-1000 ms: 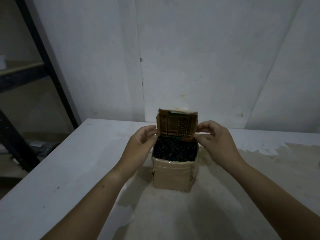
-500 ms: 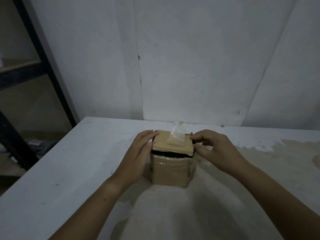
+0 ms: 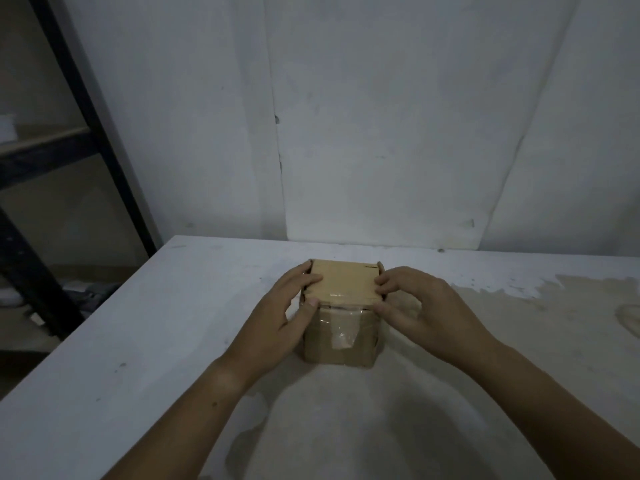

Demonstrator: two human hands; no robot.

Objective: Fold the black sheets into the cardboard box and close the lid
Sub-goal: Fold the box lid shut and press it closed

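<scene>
A small cardboard box (image 3: 341,339) stands on the table, with clear tape down its front. Its lid (image 3: 343,279) lies flat on top, so the black sheets are hidden inside. My left hand (image 3: 281,317) holds the box's left side, fingers on the lid's left edge and thumb at the front left corner. At the right side is my right hand (image 3: 424,306), with curled fingertips on the lid's right edge and the thumb against the front right corner.
The box sits mid-table on a white table top (image 3: 138,341) with worn bare patches at the right. A white wall (image 3: 381,133) rises just behind. A black metal shelf frame (image 3: 86,116) stands past the table's left edge.
The lid has swung from upright down onto the box, covering the black sheets. Both hands followed it down and now sit on the lid's front corners.
</scene>
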